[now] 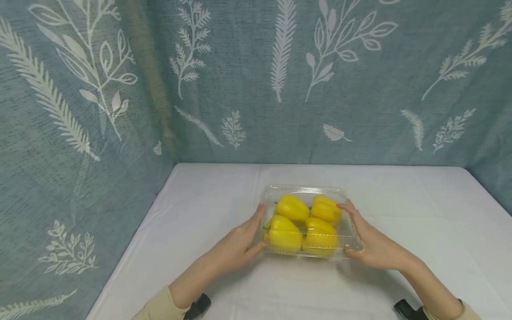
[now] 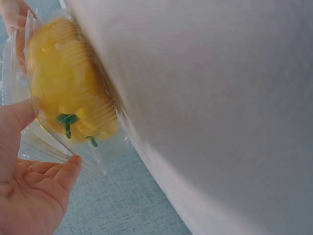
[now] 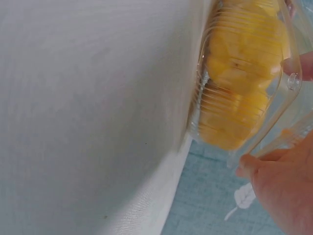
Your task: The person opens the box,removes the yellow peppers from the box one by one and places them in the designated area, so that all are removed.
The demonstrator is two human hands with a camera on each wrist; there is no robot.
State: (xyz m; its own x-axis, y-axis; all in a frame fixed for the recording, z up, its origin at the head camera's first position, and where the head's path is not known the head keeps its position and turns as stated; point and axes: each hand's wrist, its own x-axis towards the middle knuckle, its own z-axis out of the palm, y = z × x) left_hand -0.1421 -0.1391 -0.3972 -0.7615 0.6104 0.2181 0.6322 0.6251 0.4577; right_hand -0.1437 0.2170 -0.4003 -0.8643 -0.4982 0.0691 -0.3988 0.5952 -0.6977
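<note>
A clear plastic clamshell box (image 1: 274, 191) sits on the white-covered table, its lid rim standing slightly apart from the base rim in the wrist views. Several yellow bell peppers (image 1: 285, 233) lie inside, and two green stems (image 2: 67, 120) show through the plastic in the left wrist view. My left hand (image 1: 240, 244) holds the left side of the box, thumb and fingers spread along its edge. On the opposite side, my right hand (image 1: 372, 242) grips the rim, with its fingertips (image 3: 246, 162) at the plastic edge in the right wrist view.
A white cloth (image 1: 216, 195) covers the table. Blue-green curtains (image 1: 256, 89) with white leaf prints hang behind it and along the left side. Dark wrist devices (image 1: 200, 306) are seen below both forearms.
</note>
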